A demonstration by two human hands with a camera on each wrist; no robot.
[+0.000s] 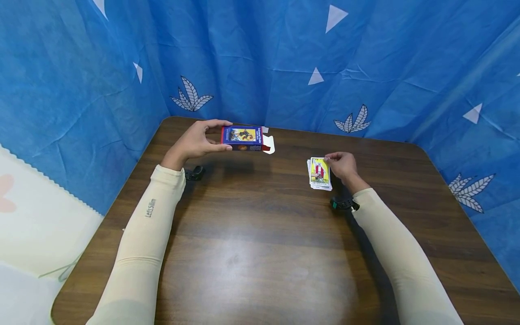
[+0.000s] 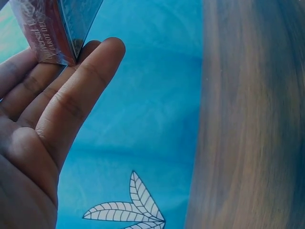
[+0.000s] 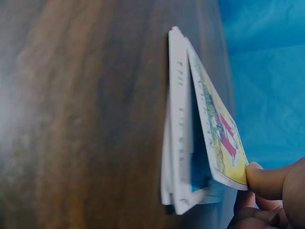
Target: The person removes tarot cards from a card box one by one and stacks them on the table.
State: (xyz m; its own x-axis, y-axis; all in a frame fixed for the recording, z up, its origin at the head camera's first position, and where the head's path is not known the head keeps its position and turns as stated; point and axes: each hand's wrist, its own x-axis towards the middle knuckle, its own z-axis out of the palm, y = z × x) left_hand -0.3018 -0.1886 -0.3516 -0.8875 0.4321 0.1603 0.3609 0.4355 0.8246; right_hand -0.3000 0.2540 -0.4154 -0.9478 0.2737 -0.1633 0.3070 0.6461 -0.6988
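My left hand (image 1: 199,141) grips the left end of a blue and red tarot deck box (image 1: 243,138), held up above the far part of the table. The box's white flap (image 1: 269,145) hangs open at its right end. In the left wrist view, the fingers (image 2: 71,102) touch the box's lower edge (image 2: 50,47). Over on the right, my right hand (image 1: 343,167) pinches one corner of a yellow tarot card (image 1: 319,170). In the right wrist view this card (image 3: 221,124) tilts up from a slightly uneven stack of cards (image 3: 178,129) on the table.
A brown wooden table (image 1: 243,225) lies under both hands. Blue curtains (image 1: 264,58) with white triangles and leaf prints hang behind and beside it. Black wrist straps (image 1: 344,203) sit below both hands. Pale fabric (image 1: 36,216) hangs at the left.
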